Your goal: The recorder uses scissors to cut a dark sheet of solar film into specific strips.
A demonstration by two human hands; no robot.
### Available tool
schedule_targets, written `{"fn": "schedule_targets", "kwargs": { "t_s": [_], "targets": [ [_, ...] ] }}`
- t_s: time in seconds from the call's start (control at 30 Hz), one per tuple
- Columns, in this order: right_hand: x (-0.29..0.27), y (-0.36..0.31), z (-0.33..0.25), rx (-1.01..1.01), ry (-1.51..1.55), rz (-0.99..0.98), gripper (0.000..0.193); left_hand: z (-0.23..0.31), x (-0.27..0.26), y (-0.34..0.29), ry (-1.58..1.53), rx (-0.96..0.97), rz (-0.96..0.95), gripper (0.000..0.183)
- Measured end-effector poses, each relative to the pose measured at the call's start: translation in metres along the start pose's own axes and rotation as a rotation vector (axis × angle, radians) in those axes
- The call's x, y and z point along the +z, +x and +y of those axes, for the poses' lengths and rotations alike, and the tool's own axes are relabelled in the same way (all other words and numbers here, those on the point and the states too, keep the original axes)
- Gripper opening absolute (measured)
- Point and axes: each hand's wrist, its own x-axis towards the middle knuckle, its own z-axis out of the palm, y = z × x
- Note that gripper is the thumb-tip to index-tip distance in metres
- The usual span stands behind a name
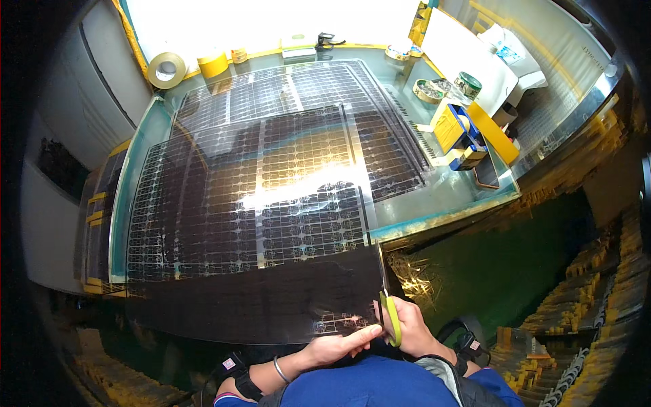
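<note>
A large dark film sheet [271, 234] printed with rows of fine line patterns lies over the glass-topped table, and its near end hangs toward me past the front edge. My left hand [339, 344] pinches the near edge of this sheet, thumb on top. Just right of it, my right hand [411, 327] is closed around scissors [393, 320] with yellow-green handles. The scissors stand at the sheet's right edge, blades pointing away from me. Whether the blades are apart is too small to tell. The fingers under the sheet are hidden.
Another patterned film [251, 91] lies farther back. A blue and yellow tape dispenser [461, 132] and a phone [486, 169] sit at the right. Tape rolls [167, 70] stand along the far edge, below a bright panel [271, 20]. Strong glare crosses the sheet.
</note>
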Motion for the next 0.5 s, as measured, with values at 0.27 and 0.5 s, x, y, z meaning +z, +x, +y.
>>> {"fn": "schedule_targets", "kwargs": {
  "t_s": [0.27,0.5],
  "targets": [
    [-0.005,0.013,0.004,-0.259,-0.173,0.030,0.015,0.003,0.009,-0.005,0.093,-0.088,-0.009,0.028],
    [-0.001,0.013,-0.003,-0.183,-0.143,0.063,0.019,0.000,0.010,-0.006,0.031,-0.144,-0.042,0.024]
  ]
}}
